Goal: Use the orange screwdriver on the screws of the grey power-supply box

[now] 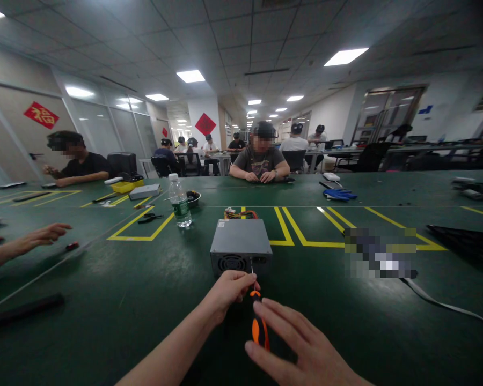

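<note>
A grey computer power supply unit (pixel 240 236) sits on the green table in front of me, its fan grille and socket side facing me. Against that side, between grille and socket, stands the thin shaft of an orange and black screwdriver (pixel 259 328). The fingers of my left hand (pixel 231 287) pinch around the shaft close to the unit. Around the handle, my right hand (pixel 295 343) has its fingers spread, with index finger and thumb at either end of it; the fingertips seem to touch it only lightly. The tip's exact seat is too small to make out.
Coloured cables (pixel 241 213) lie behind the unit. To its left stand a water bottle (pixel 179 203) and a round bowl (pixel 193 199). A co-worker's hand (pixel 42 236) reaches in at far left. Blue gloves (pixel 338 194) and a blurred-out device (pixel 378 252) lie to the right.
</note>
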Action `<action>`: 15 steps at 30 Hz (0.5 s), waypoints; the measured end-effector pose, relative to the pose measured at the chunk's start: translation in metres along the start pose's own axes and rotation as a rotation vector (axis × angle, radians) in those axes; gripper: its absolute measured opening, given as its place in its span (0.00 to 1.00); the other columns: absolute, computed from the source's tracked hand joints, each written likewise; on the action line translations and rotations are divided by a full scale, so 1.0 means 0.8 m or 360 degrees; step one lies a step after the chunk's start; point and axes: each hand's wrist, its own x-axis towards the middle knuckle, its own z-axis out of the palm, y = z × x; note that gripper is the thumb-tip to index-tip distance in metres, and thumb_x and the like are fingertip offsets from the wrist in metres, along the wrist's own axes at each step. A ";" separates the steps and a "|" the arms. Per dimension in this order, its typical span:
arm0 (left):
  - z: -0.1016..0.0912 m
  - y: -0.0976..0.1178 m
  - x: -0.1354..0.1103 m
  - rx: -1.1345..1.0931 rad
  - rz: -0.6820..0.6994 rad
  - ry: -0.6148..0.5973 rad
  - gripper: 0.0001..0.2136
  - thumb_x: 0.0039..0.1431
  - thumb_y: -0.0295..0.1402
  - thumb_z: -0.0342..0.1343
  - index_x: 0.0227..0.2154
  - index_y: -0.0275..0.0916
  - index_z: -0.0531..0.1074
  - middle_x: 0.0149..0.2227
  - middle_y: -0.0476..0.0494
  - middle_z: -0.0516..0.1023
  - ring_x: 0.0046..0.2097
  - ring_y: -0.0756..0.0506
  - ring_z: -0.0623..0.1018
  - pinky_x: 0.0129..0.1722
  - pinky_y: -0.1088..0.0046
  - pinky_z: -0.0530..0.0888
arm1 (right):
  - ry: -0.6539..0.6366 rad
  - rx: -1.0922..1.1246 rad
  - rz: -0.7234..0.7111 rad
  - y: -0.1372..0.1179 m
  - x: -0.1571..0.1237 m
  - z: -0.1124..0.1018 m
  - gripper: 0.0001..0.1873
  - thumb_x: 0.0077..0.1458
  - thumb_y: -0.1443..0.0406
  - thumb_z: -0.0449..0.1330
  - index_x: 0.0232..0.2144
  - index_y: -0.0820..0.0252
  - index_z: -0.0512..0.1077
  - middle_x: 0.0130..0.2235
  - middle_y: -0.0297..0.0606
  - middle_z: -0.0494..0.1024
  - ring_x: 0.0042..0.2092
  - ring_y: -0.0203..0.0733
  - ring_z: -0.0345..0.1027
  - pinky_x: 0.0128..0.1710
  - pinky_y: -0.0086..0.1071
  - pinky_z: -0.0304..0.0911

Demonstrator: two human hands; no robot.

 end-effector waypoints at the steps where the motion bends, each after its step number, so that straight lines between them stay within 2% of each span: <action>1: 0.000 -0.001 0.000 0.0034 0.0009 -0.0021 0.18 0.49 0.46 0.52 0.24 0.33 0.73 0.17 0.54 0.61 0.19 0.57 0.56 0.20 0.78 0.52 | -0.0092 -0.0094 -0.0224 0.003 0.008 -0.007 0.18 0.51 0.71 0.55 0.44 0.52 0.67 0.49 0.37 0.71 0.51 0.42 0.63 0.49 0.33 0.63; 2: 0.000 0.000 -0.001 0.0105 0.0038 -0.0032 0.18 0.51 0.46 0.51 0.25 0.33 0.73 0.18 0.53 0.62 0.19 0.56 0.57 0.20 0.78 0.53 | -0.0189 -0.0152 -0.0341 0.006 0.016 -0.013 0.15 0.52 0.70 0.54 0.43 0.54 0.68 0.47 0.36 0.73 0.49 0.39 0.65 0.49 0.32 0.62; 4: 0.000 0.003 -0.006 0.0386 0.0186 0.0004 0.19 0.55 0.45 0.47 0.25 0.34 0.73 0.19 0.51 0.65 0.21 0.55 0.61 0.22 0.77 0.57 | -0.0254 -0.0197 -0.0453 0.010 0.029 -0.019 0.12 0.54 0.70 0.53 0.41 0.55 0.69 0.44 0.36 0.75 0.45 0.37 0.68 0.46 0.29 0.64; 5: 0.001 0.006 -0.009 0.0632 0.0365 0.0128 0.19 0.57 0.44 0.45 0.24 0.35 0.73 0.21 0.49 0.67 0.23 0.53 0.64 0.24 0.76 0.60 | -0.0243 -0.0206 -0.0451 0.011 0.032 -0.019 0.11 0.53 0.70 0.53 0.39 0.55 0.70 0.41 0.35 0.77 0.42 0.36 0.70 0.45 0.27 0.65; 7: 0.001 0.011 -0.017 0.1125 0.0829 0.0505 0.18 0.59 0.39 0.42 0.22 0.37 0.71 0.25 0.46 0.69 0.28 0.51 0.68 0.30 0.73 0.65 | -0.0156 -0.0189 -0.0437 0.015 0.032 -0.014 0.09 0.52 0.70 0.55 0.35 0.56 0.71 0.38 0.35 0.78 0.39 0.34 0.71 0.42 0.25 0.66; 9: -0.001 0.016 -0.021 0.1437 0.1248 0.0694 0.13 0.59 0.35 0.43 0.29 0.39 0.72 0.32 0.44 0.72 0.36 0.48 0.70 0.38 0.70 0.67 | -0.0075 -0.0181 -0.0414 0.019 0.026 -0.006 0.05 0.50 0.70 0.56 0.31 0.56 0.70 0.38 0.36 0.78 0.39 0.34 0.72 0.41 0.24 0.66; 10: -0.003 0.017 -0.021 0.1528 0.1367 0.0787 0.11 0.59 0.33 0.44 0.34 0.40 0.71 0.37 0.43 0.73 0.41 0.47 0.71 0.42 0.68 0.67 | -0.0051 -0.0189 -0.0405 0.020 0.023 -0.003 0.04 0.50 0.69 0.57 0.30 0.56 0.70 0.39 0.36 0.78 0.40 0.35 0.71 0.40 0.25 0.66; 12: -0.008 0.016 -0.017 0.1751 0.1463 0.0886 0.13 0.59 0.31 0.44 0.45 0.41 0.67 0.48 0.42 0.70 0.51 0.44 0.67 0.51 0.62 0.63 | -0.0018 -0.0207 -0.0411 0.023 0.017 0.002 0.06 0.49 0.70 0.57 0.31 0.56 0.70 0.40 0.36 0.77 0.42 0.36 0.71 0.41 0.26 0.66; 15: -0.013 0.012 -0.004 0.2054 0.1390 0.0881 0.18 0.59 0.32 0.44 0.53 0.41 0.59 0.56 0.42 0.63 0.58 0.42 0.60 0.57 0.58 0.57 | 0.0002 -0.0188 -0.0449 0.027 0.013 0.005 0.10 0.49 0.71 0.58 0.36 0.56 0.70 0.40 0.36 0.77 0.42 0.35 0.70 0.45 0.27 0.64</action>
